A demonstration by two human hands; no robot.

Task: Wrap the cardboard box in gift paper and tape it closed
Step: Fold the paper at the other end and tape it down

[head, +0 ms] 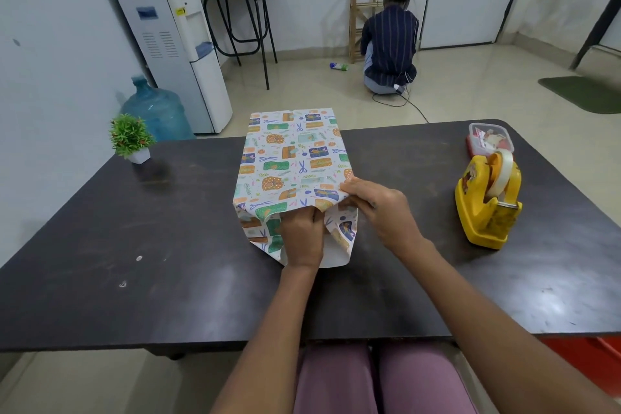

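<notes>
My left hand (302, 239) presses into the open near end of the gift paper (292, 161), fingers tucked under the top flap; their curl is hidden, so I cannot tell whether they grip. My right hand (379, 208) pinches the paper at the near right corner. The paper fully covers the cardboard box, which lies lengthwise at the centre of the dark table (134, 262). A yellow tape dispenser (487, 202) stands well apart on my right, a small potted plant (131, 138) far left.
</notes>
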